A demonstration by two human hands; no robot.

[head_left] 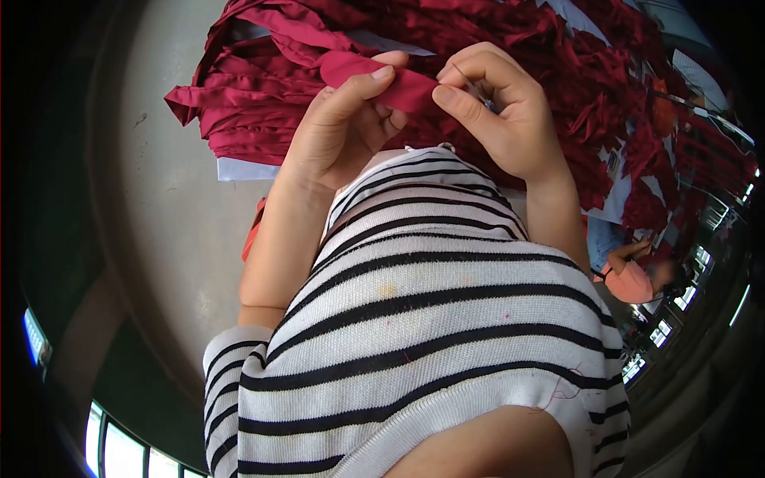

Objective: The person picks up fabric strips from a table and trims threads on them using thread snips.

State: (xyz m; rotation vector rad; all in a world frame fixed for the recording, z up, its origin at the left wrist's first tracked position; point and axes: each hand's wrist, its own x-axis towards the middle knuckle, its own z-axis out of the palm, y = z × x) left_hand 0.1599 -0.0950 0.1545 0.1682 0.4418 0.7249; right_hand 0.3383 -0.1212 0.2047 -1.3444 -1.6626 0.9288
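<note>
A small dark-red fabric piece (410, 89) is stretched between my two hands, above the heap of red cloth. My left hand (348, 119) pinches its left part, thumb on top and fingers underneath. The thumb and forefinger of my right hand (506, 107) close at its right edge. A thin strand or pin-like sliver shows between those right fingers. Partly hidden inside the curled right fingers is a small shiny metal-and-blue thing (489, 104), whose kind I cannot tell.
Long gathered strips of red cloth (255, 119) are heaped in front of me over a white sheet (243, 170). Grey floor (175, 239) lies to the left. A person in an orange top (625, 279) is at the right, near more red cloth.
</note>
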